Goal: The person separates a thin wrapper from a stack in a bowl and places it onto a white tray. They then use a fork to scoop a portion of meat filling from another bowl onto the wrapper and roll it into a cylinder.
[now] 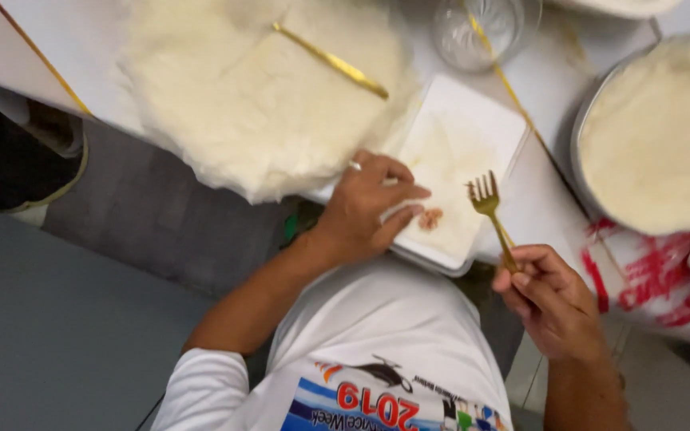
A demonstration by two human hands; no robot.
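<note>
Both hands work at the white square plate (473,128): the left hand (365,209) lies half-curled on its near edge, pinching a small white scrap beside a little pinkish-brown morsel (430,219). The right hand (553,299) grips a gold metal fork (490,211), tines up, to the right. Steadying the plate while lowering the tines squarely onto the morsel would probably serve best.

The fork (486,199) in the right hand (553,299) looks like brushed gold-toned metal with a soft sheen, and the flat utensil (331,60) lying on the pale stack of thin sheets (257,104) has the same golden metal look; those sheets appear matt, papery and slightly crinkled at the edges. The square white tray (473,128) under the left hand (365,211) seems smooth and lightly glossy, the tumbler (477,28) is clear glass, and the round pan (592,104) shows a dull grey metal rim. The tabletop (541,72) reads as smooth, matt white.
</note>
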